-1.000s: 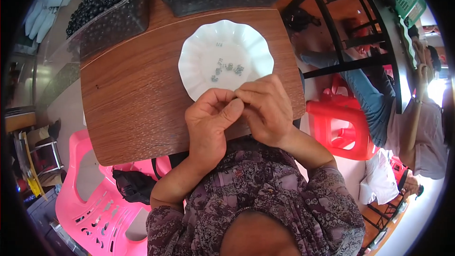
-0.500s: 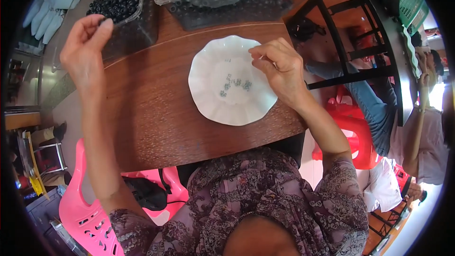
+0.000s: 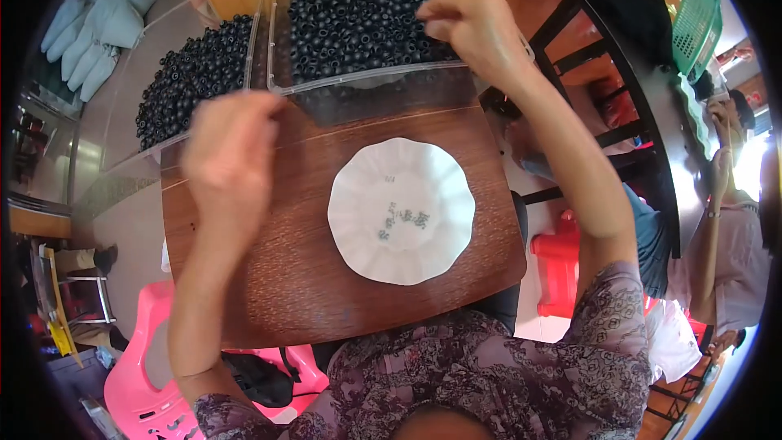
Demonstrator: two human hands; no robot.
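Note:
Two clear plastic boxes stand at the far side, both holding black, ring-like pieces with holes: a left heap (image 3: 195,73) and a right heap (image 3: 358,20). My right hand (image 3: 481,33) is over the right box's right part, thumb and fingers pinched together; what they hold, if anything, is hidden. My left hand (image 3: 232,155), smeared by motion, is in front of the left box, near where the boxes meet. Neither hand touches the white scalloped plate (image 3: 440,236) on the wooden table, which has a green printed pattern at its centre.
The brown table (image 3: 285,293) ends close to my body. A pink chair (image 3: 134,367) stands at lower left, a red stool (image 3: 558,269) at right. Pale sacks (image 3: 102,24) lie at far left. Another person (image 3: 725,236) is at right, near a green basket (image 3: 696,28).
The view has shifted, so the table sits lower. My right hand has gone from the plate's edge to above the right box. My left hand has moved rightward from the left box's rim.

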